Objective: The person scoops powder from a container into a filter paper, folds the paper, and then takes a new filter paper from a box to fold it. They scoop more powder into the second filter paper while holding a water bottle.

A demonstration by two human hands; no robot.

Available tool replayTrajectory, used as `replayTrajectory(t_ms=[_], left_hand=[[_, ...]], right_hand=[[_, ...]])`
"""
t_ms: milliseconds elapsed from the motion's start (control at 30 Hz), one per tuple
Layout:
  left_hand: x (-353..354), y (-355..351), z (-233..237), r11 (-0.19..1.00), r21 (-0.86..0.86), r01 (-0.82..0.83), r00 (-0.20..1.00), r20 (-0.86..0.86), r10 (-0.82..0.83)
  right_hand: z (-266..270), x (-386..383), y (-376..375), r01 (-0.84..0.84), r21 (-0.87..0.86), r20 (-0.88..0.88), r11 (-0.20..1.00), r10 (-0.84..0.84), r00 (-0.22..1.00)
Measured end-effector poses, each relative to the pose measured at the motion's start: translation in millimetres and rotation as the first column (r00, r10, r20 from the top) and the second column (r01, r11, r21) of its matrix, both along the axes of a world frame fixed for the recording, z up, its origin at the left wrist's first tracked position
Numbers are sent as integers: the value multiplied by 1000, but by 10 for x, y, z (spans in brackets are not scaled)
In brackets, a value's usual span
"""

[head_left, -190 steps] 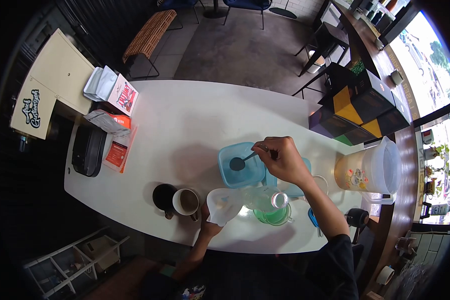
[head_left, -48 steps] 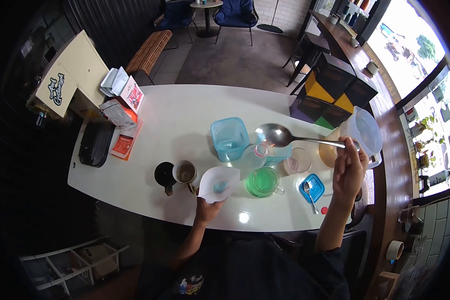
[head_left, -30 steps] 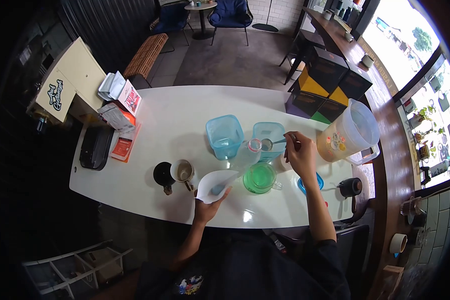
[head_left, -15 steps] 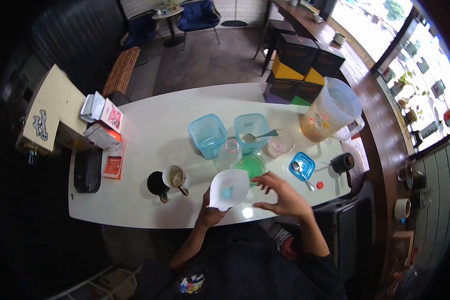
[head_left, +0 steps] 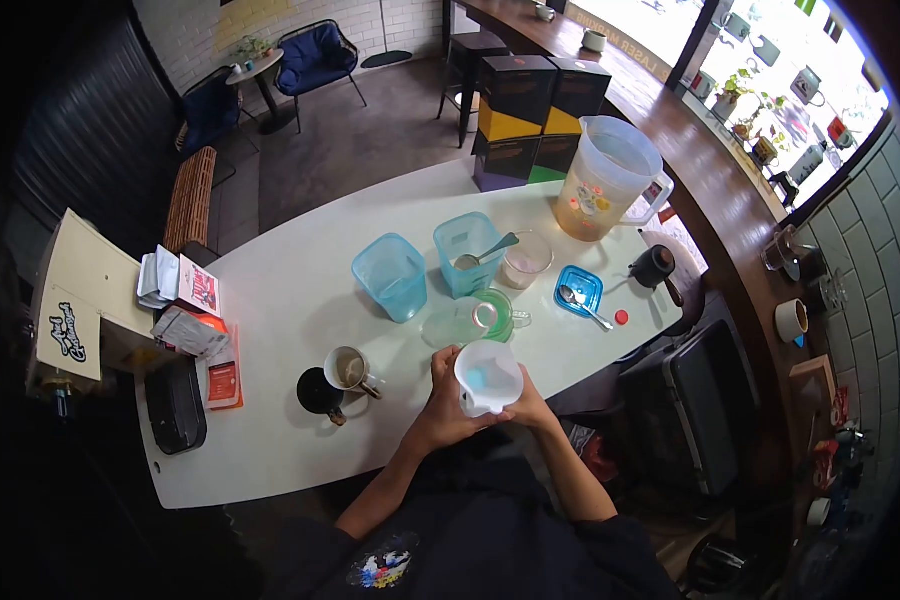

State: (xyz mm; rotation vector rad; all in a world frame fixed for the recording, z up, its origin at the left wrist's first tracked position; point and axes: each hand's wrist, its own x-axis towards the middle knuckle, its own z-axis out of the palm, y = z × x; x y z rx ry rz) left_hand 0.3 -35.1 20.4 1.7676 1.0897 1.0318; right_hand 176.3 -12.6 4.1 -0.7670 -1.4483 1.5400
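Both my hands are wrapped around a white jug with a pointed lip, held above the near edge of the table. A pale blue patch shows inside it. My left hand grips its left side and underside, and my right hand closes on its right side. Just beyond is a clear bottle, its open mouth toward the right; it appears tilted. Partly behind the bottle sits a green glass mug with a clear handle.
Two blue plastic containers stand farther back, one with a spoon across it. A pink-tinted glass, a blue lid with a spoon, a black pot and a large pitcher are rightward. Two mugs stand left.
My right hand, open beside the jug before, now holds it along with my left. The jug's lip has turned toward me. The bottle's mouth has swung rightward, and the camera view has rotated.
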Motion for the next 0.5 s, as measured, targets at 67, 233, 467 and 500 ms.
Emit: replayTrajectory(t_ms=[67, 233, 467, 500], left_hand=[[0, 46, 66, 996, 84, -37, 999, -17, 38], [-195, 136, 147, 997, 0, -78, 992, -99, 78], [-213, 490, 189, 934, 303, -192, 899, -329, 291], [-192, 545, 191, 924, 291, -250, 898, -287, 333]], right_hand=[[0, 17, 70, 60, -6, 23, 998, -60, 998], [-7, 107, 227, 185, 132, 190, 974, -208, 960], [17, 133, 345, 177, 55, 210, 983, -185, 960], [22, 142, 360, 184, 84, 191, 979, -197, 962]])
